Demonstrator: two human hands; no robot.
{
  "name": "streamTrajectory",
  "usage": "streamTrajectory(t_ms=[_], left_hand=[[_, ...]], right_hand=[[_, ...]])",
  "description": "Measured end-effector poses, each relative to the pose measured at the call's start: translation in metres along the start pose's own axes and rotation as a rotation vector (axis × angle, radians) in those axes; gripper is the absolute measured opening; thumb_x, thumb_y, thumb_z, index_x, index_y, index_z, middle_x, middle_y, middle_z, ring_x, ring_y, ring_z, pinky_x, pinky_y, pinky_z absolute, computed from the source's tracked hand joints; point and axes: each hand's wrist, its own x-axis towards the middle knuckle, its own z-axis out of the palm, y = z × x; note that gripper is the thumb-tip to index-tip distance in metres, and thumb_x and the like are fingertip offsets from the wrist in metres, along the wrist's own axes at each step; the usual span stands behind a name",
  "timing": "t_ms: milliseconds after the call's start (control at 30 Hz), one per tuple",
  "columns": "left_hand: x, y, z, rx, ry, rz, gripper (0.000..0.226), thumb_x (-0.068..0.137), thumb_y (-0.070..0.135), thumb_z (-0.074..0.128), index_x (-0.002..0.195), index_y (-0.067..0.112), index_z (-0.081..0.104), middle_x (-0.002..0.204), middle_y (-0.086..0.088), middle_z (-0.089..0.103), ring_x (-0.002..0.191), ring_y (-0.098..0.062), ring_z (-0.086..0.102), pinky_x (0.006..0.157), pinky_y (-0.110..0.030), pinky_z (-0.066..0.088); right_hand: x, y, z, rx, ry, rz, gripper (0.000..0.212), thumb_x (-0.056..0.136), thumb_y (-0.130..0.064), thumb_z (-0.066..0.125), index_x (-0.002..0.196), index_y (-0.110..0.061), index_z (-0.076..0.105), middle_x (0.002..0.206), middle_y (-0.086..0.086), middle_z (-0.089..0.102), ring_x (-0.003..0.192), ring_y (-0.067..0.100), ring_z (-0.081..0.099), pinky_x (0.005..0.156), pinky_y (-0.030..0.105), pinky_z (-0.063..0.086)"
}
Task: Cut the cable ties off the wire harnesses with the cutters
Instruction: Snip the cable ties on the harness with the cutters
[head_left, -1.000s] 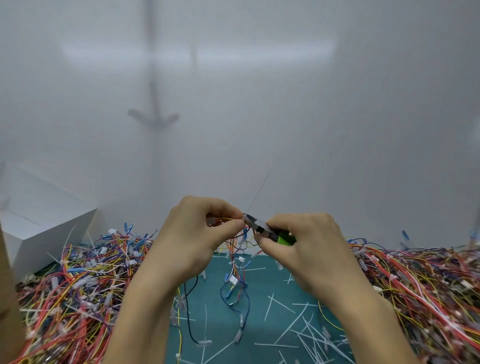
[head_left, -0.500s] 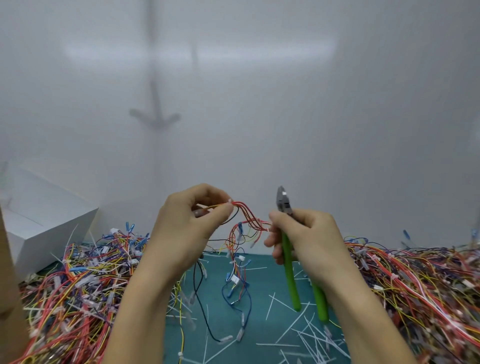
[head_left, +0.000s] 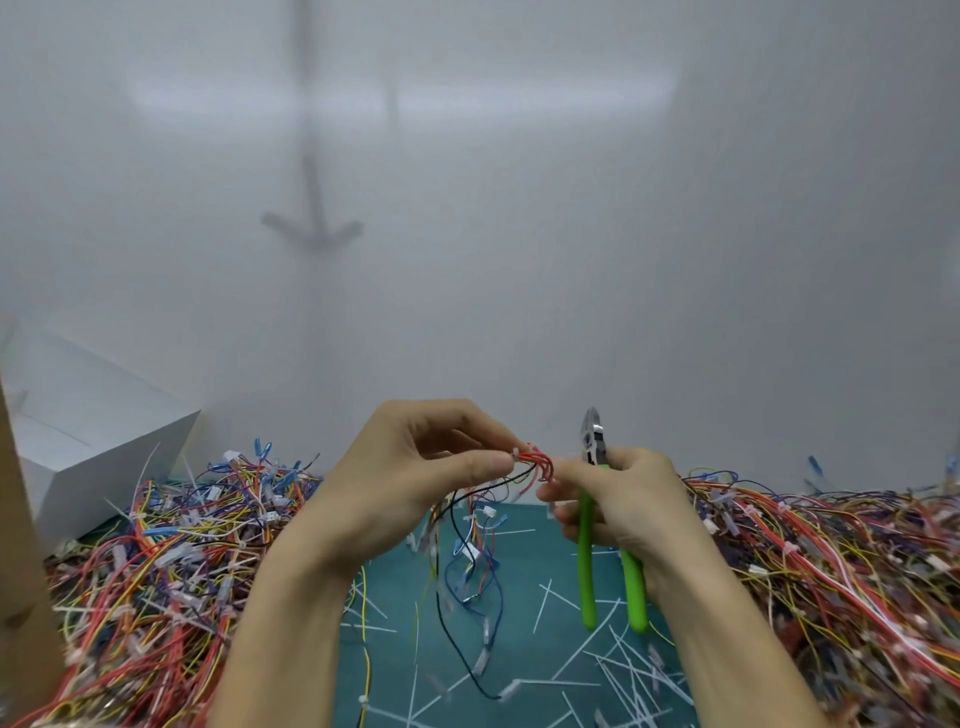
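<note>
Above the middle of the teal mat (head_left: 395, 675), at about 12 o'clock from its centre, both hands are holding one wire harness (head_left: 530, 460) in the air. The left hand (head_left: 415, 488) is pinching the red wire bundle between thumb and forefinger, right beside a small white tie, while the harness's black, blue and white leads are hanging down toward 6 o'clock, their connector ends trailing onto the mat. The right hand (head_left: 623, 499) is gripping the cutters (head_left: 588, 561) with its fingers curled round the green handles, and its fingertips are also touching the red loop at 9 o'clock from the tool. The cutters are standing almost upright, long axis running 12 to 6, metal nose pointing to 12 o'clock and handle ends pointing down at the mat. Cut white ties (head_left: 613, 660) are lying scattered at 5 o'clock. Tangled harness piles are heaping up at 9 o'clock (head_left: 156, 561) and 3 o'clock (head_left: 831, 561), and a white box (head_left: 98, 431) is sitting at 10 o'clock.
</note>
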Motion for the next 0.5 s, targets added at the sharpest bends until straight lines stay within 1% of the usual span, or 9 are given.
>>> streamTrajectory(t_ms=[67,167,233,300,333,400,433,467,500], left_hand=[[0.001,-0.001,0.001,-0.013,-0.023,0.0,0.009,0.074,0.01,0.075,0.083,0.011,0.077,0.084,-0.005,0.077,0.081,-0.009,0.071,0.076,-0.016,0.053],[0.002,-0.004,0.0,0.013,-0.052,-0.04,0.012,0.077,0.001,0.075,0.088,0.006,0.078,0.085,-0.007,0.077,0.082,-0.01,0.072,0.074,-0.015,0.052],[0.0,-0.007,-0.004,0.059,-0.129,-0.11,0.017,0.081,-0.002,0.073,0.092,0.009,0.079,0.089,-0.005,0.078,0.089,-0.01,0.072,0.077,-0.015,0.053],[-0.002,-0.013,-0.007,0.13,-0.204,-0.188,0.027,0.089,-0.005,0.062,0.098,0.015,0.078,0.096,0.003,0.078,0.098,-0.005,0.07,0.081,-0.01,0.05],[0.0,-0.017,-0.008,0.158,-0.18,-0.222,0.032,0.092,-0.005,0.056,0.1,0.018,0.078,0.098,0.008,0.077,0.099,-0.001,0.069,0.081,-0.008,0.047],[0.006,-0.033,-0.006,0.218,0.01,-0.283,0.03,0.095,0.002,0.052,0.1,0.023,0.073,0.098,0.013,0.075,0.096,0.002,0.066,0.08,-0.012,0.046],[0.01,-0.041,-0.004,0.239,0.129,-0.319,0.022,0.098,0.01,0.051,0.098,0.023,0.069,0.098,0.012,0.071,0.093,-0.003,0.065,0.08,-0.018,0.046],[0.013,-0.048,-0.001,0.255,0.212,-0.374,0.014,0.1,0.02,0.05,0.096,0.022,0.062,0.097,0.007,0.066,0.088,-0.011,0.062,0.08,-0.025,0.046],[0.014,-0.054,0.001,0.265,0.24,-0.453,0.015,0.101,0.031,0.047,0.095,0.021,0.056,0.097,0.002,0.06,0.085,-0.016,0.059,0.079,-0.029,0.045]], right_hand=[[0.0,0.001,0.001,0.003,0.038,-0.031,0.012,0.082,-0.003,0.075,0.08,-0.002,0.063,0.061,0.008,0.072,0.042,0.011,0.056,0.045,0.026,0.05],[0.002,0.001,-0.001,0.096,0.121,-0.051,0.02,0.076,0.001,0.079,0.075,-0.007,0.061,0.055,0.004,0.064,0.042,0.011,0.052,0.043,0.025,0.049],[0.002,-0.001,-0.005,0.162,0.168,-0.076,0.026,0.073,0.002,0.081,0.075,-0.01,0.058,0.055,0.003,0.056,0.043,0.011,0.051,0.044,0.026,0.049],[0.002,-0.003,-0.009,0.21,0.181,-0.126,0.03,0.072,0.003,0.082,0.074,-0.012,0.056,0.05,-0.002,0.054,0.042,0.011,0.051,0.044,0.025,0.049],[0.001,-0.004,-0.011,0.217,0.178,-0.157,0.031,0.072,0.002,0.082,0.074,-0.013,0.056,0.048,-0.005,0.054,0.042,0.011,0.051,0.045,0.024,0.05],[-0.001,-0.007,-0.011,0.208,0.163,-0.224,0.031,0.071,0.0,0.083,0.073,-0.014,0.056,0.048,-0.007,0.056,0.043,0.011,0.052,0.046,0.022,0.051],[-0.003,-0.008,-0.01,0.201,0.15,-0.258,0.03,0.071,-0.001,0.084,0.072,-0.013,0.056,0.05,-0.007,0.058,0.045,0.01,0.054,0.047,0.021,0.051],[-0.004,-0.009,-0.008,0.199,0.135,-0.289,0.029,0.071,-0.001,0.083,0.073,-0.013,0.057,0.052,-0.006,0.061,0.047,0.009,0.057,0.048,0.02,0.051],[-0.005,-0.01,-0.006,0.198,0.121,-0.316,0.029,0.071,0.0,0.083,0.073,-0.013,0.057,0.055,-0.006,0.064,0.05,0.008,0.059,0.049,0.019,0.051]])
